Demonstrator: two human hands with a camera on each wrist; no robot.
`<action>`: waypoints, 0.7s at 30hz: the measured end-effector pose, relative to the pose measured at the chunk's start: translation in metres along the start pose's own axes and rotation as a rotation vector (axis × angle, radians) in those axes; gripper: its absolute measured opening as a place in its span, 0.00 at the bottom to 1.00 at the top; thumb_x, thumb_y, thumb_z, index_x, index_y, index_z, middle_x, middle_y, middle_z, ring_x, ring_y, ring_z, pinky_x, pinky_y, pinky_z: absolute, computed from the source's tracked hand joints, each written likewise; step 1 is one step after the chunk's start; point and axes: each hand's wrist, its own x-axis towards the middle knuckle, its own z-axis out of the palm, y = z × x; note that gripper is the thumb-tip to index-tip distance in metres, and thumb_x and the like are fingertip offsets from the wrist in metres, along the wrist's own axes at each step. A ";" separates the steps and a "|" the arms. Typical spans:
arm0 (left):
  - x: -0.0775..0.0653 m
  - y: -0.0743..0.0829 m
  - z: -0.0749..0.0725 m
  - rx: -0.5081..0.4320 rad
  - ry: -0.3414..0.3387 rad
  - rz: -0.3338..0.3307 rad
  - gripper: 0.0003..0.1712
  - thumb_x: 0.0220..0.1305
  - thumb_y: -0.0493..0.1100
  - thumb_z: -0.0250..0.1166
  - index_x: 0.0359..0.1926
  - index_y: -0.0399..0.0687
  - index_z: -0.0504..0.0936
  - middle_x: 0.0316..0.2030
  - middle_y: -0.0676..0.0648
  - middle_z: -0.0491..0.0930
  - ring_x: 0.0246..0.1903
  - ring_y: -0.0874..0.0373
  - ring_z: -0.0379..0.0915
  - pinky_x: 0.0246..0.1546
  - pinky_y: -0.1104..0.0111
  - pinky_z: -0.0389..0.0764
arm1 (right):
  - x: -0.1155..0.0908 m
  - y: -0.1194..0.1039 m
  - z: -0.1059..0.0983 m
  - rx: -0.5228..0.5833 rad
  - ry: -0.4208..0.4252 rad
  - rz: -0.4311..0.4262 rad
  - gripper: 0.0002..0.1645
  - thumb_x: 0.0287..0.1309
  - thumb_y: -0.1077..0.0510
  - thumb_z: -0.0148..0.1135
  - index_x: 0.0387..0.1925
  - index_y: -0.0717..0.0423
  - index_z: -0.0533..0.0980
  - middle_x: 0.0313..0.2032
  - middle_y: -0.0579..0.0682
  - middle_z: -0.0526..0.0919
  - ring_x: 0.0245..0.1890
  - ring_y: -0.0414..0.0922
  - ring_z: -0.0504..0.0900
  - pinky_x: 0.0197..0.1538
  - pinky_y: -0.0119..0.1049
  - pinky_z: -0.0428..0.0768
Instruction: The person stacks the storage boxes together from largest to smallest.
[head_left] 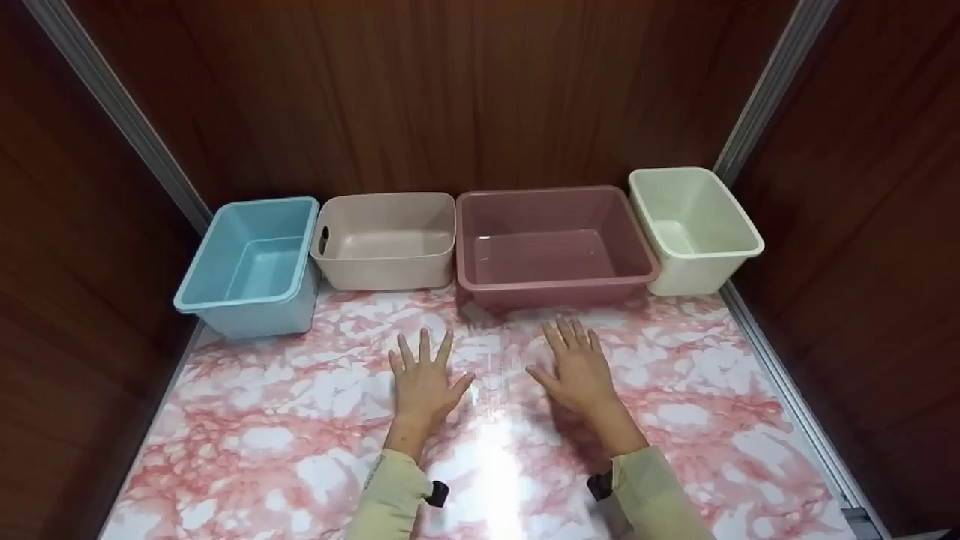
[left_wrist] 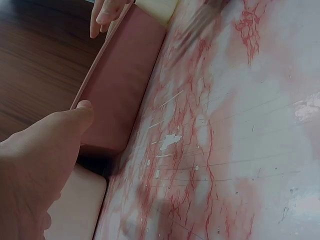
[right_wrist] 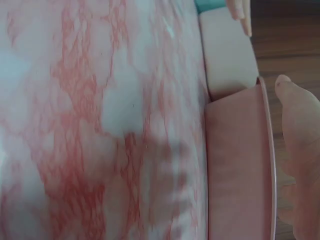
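Note:
My left hand [head_left: 422, 386] is held out over the marbled surface with its fingers spread and straight, in front of the beige bin [head_left: 390, 274]. Opposite it, my right hand [head_left: 583, 373] has its fingers extended just in front of the mauve basin [head_left: 559, 294]. Neither hand holds anything. From the left wrist, the thumb [left_wrist: 85, 112] overlaps the side of the mauve basin [left_wrist: 120, 85]. The right wrist view shows that hand's thumb [right_wrist: 286, 87] beside the mauve basin's rim [right_wrist: 270, 145].
A light blue bin [head_left: 259, 319] stands at the left end of the row, a pale green bin [head_left: 690, 274] at the right end. Dark wooden panels [head_left: 420, 90] enclose the back and sides. Pink and white marbled sheeting [head_left: 262, 442] covers the work surface.

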 end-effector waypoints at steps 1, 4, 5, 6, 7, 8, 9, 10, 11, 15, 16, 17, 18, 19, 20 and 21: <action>0.000 -0.001 0.000 0.000 -0.002 0.001 0.50 0.57 0.81 0.43 0.76 0.66 0.51 0.72 0.37 0.54 0.67 0.24 0.40 0.62 0.36 0.49 | 0.000 0.001 0.000 0.005 0.003 -0.002 0.50 0.60 0.28 0.51 0.73 0.54 0.59 0.71 0.61 0.58 0.70 0.62 0.54 0.68 0.59 0.49; 0.000 -0.002 0.000 -0.013 0.000 0.005 0.49 0.58 0.78 0.48 0.76 0.65 0.52 0.72 0.36 0.54 0.67 0.24 0.42 0.62 0.36 0.49 | 0.002 0.006 0.000 0.021 0.025 -0.005 0.49 0.60 0.29 0.53 0.73 0.55 0.59 0.71 0.61 0.59 0.70 0.61 0.55 0.68 0.59 0.51; 0.000 -0.002 0.000 -0.022 0.001 0.005 0.49 0.59 0.77 0.50 0.76 0.65 0.53 0.72 0.36 0.54 0.67 0.24 0.43 0.62 0.36 0.49 | 0.002 0.008 0.000 0.024 0.036 -0.006 0.49 0.60 0.29 0.53 0.72 0.55 0.59 0.70 0.61 0.59 0.70 0.62 0.56 0.67 0.59 0.52; 0.000 -0.003 0.000 -0.026 0.001 0.002 0.49 0.59 0.77 0.51 0.76 0.65 0.53 0.72 0.36 0.54 0.67 0.24 0.43 0.62 0.36 0.49 | 0.003 0.010 0.000 0.030 0.044 -0.006 0.49 0.61 0.30 0.53 0.73 0.55 0.59 0.70 0.61 0.60 0.69 0.62 0.56 0.67 0.59 0.53; 0.002 -0.003 0.000 -0.027 -0.001 -0.001 0.49 0.59 0.76 0.52 0.76 0.65 0.53 0.72 0.36 0.54 0.67 0.24 0.43 0.62 0.36 0.49 | 0.003 0.013 -0.001 0.038 0.049 -0.005 0.49 0.61 0.30 0.52 0.73 0.55 0.59 0.70 0.61 0.60 0.69 0.62 0.56 0.67 0.59 0.53; 0.003 -0.003 0.000 -0.024 -0.004 -0.006 0.49 0.59 0.76 0.53 0.76 0.65 0.52 0.72 0.36 0.54 0.67 0.24 0.43 0.62 0.36 0.50 | 0.004 0.015 -0.002 0.048 0.053 -0.005 0.49 0.62 0.30 0.52 0.73 0.56 0.59 0.70 0.61 0.60 0.69 0.62 0.56 0.67 0.59 0.54; 0.004 -0.003 0.000 -0.021 -0.010 -0.011 0.49 0.59 0.75 0.53 0.76 0.65 0.52 0.72 0.36 0.54 0.67 0.24 0.43 0.63 0.37 0.50 | 0.004 0.018 -0.003 0.059 0.055 -0.002 0.49 0.62 0.30 0.52 0.73 0.56 0.58 0.70 0.61 0.60 0.69 0.63 0.57 0.67 0.59 0.54; 0.005 -0.004 0.000 -0.017 -0.017 -0.014 0.49 0.59 0.75 0.53 0.76 0.65 0.51 0.72 0.36 0.54 0.67 0.24 0.43 0.63 0.37 0.50 | 0.005 0.020 -0.003 0.072 0.059 0.001 0.48 0.62 0.30 0.52 0.73 0.56 0.59 0.70 0.61 0.60 0.69 0.63 0.57 0.67 0.59 0.54; 0.006 -0.004 0.000 -0.017 -0.024 -0.016 0.49 0.59 0.75 0.53 0.76 0.65 0.51 0.72 0.36 0.54 0.67 0.24 0.43 0.63 0.37 0.50 | 0.006 0.023 -0.003 0.085 0.065 0.002 0.48 0.62 0.31 0.52 0.72 0.57 0.59 0.70 0.61 0.60 0.68 0.63 0.57 0.66 0.59 0.54; 0.010 -0.006 -0.001 -0.047 -0.036 -0.007 0.49 0.60 0.74 0.53 0.77 0.64 0.50 0.72 0.36 0.54 0.67 0.24 0.44 0.63 0.38 0.51 | 0.007 0.033 -0.004 0.145 0.121 0.025 0.45 0.62 0.37 0.58 0.70 0.60 0.62 0.69 0.62 0.62 0.68 0.63 0.59 0.66 0.58 0.56; 0.011 -0.006 -0.002 -0.060 -0.040 -0.003 0.49 0.61 0.73 0.53 0.77 0.64 0.49 0.72 0.35 0.54 0.67 0.24 0.44 0.62 0.37 0.51 | 0.007 0.035 -0.003 0.161 0.141 0.032 0.44 0.61 0.39 0.60 0.70 0.61 0.63 0.68 0.62 0.63 0.68 0.63 0.59 0.66 0.58 0.57; 0.012 -0.007 -0.002 -0.074 -0.048 -0.003 0.49 0.61 0.73 0.53 0.77 0.63 0.49 0.72 0.35 0.53 0.67 0.24 0.44 0.62 0.37 0.51 | 0.007 0.037 -0.003 0.181 0.159 0.037 0.43 0.61 0.41 0.62 0.69 0.62 0.64 0.68 0.63 0.64 0.67 0.63 0.60 0.66 0.58 0.57; 0.013 -0.007 -0.003 -0.080 -0.056 -0.007 0.48 0.61 0.73 0.53 0.77 0.63 0.49 0.72 0.35 0.53 0.67 0.24 0.43 0.62 0.37 0.51 | 0.007 0.038 -0.003 0.198 0.171 0.043 0.42 0.61 0.43 0.62 0.69 0.63 0.64 0.67 0.63 0.64 0.67 0.62 0.60 0.66 0.57 0.57; 0.014 -0.008 -0.004 -0.086 -0.064 -0.014 0.48 0.62 0.72 0.53 0.77 0.63 0.49 0.72 0.35 0.53 0.67 0.24 0.43 0.62 0.37 0.51 | 0.007 0.039 -0.002 0.215 0.178 0.047 0.42 0.61 0.44 0.63 0.68 0.64 0.64 0.67 0.63 0.65 0.67 0.62 0.60 0.66 0.57 0.57; 0.014 -0.009 -0.005 -0.091 -0.066 -0.020 0.48 0.62 0.72 0.53 0.77 0.62 0.49 0.72 0.35 0.53 0.67 0.24 0.44 0.62 0.37 0.51 | 0.007 0.039 -0.002 0.237 0.181 0.051 0.41 0.62 0.45 0.62 0.68 0.64 0.64 0.67 0.64 0.65 0.67 0.62 0.60 0.66 0.56 0.57; 0.014 -0.010 -0.006 -0.093 -0.068 -0.027 0.48 0.62 0.72 0.53 0.77 0.62 0.50 0.72 0.35 0.54 0.67 0.25 0.45 0.62 0.37 0.52 | 0.007 0.039 -0.002 0.255 0.179 0.056 0.41 0.63 0.46 0.62 0.69 0.64 0.63 0.67 0.64 0.64 0.67 0.62 0.60 0.67 0.55 0.56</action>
